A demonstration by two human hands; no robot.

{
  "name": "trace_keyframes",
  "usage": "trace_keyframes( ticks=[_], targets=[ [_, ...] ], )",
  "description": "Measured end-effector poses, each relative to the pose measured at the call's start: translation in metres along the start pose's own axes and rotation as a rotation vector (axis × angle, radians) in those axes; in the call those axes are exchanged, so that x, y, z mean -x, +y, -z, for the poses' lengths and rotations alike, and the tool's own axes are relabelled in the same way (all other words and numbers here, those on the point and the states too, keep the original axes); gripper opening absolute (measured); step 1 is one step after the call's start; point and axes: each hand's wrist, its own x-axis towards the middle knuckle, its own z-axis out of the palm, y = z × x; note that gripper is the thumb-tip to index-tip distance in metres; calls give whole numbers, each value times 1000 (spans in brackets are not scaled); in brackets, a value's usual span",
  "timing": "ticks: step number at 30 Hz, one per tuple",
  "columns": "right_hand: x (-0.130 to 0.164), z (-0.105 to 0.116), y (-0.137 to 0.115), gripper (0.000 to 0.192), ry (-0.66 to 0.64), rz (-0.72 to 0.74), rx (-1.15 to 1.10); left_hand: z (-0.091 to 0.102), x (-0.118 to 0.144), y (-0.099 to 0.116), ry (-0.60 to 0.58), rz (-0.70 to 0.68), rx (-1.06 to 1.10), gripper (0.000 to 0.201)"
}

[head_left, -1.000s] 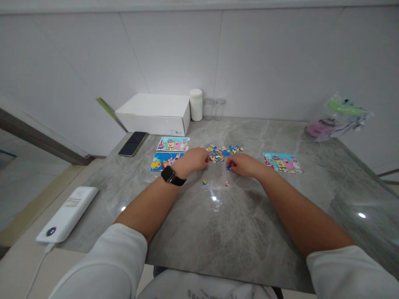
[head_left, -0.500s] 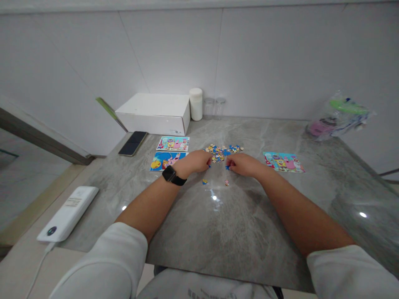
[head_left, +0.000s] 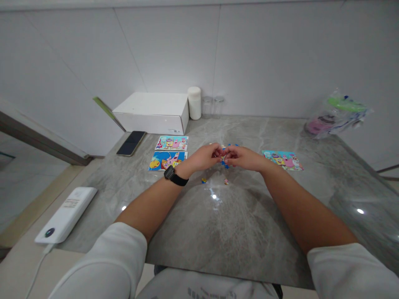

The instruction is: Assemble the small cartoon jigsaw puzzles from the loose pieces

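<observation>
My left hand [head_left: 209, 157] and my right hand [head_left: 241, 158] are nearly touching above the middle of the table, fingers bent in a pinch. Between their fingertips shows a small bit of colour, which looks like a puzzle piece [head_left: 223, 158]; its shape is mostly hidden. Behind and under the hands lies the heap of jigsaw pieces [head_left: 232, 145], largely covered from view. Nearer to me, a yellow and blue piece [head_left: 203, 181] and a pinkish piece [head_left: 226, 181] lie apart from each other on the tabletop.
Two cartoon picture cards [head_left: 172, 143] lie left of the hands and another card [head_left: 283, 160] right. Farther back are a phone [head_left: 131, 143], a white box [head_left: 152, 112], a white bottle [head_left: 195, 104], glass jars [head_left: 213, 108] and a plastic bag [head_left: 336, 116]. A power bank [head_left: 67, 214] sits front left.
Both hands have lifted and come together from either side of the heap, left hand moving right. Their fingertips now meet in front of the pieces. The two loose pieces stayed put.
</observation>
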Motion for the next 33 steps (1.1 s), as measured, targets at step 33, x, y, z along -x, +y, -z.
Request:
trace_keyframes(
  ticks=[33],
  targets=[
    [1, 8, -1, 28, 66, -88, 72, -19, -6, -11, 72, 75, 356, 21]
  ],
)
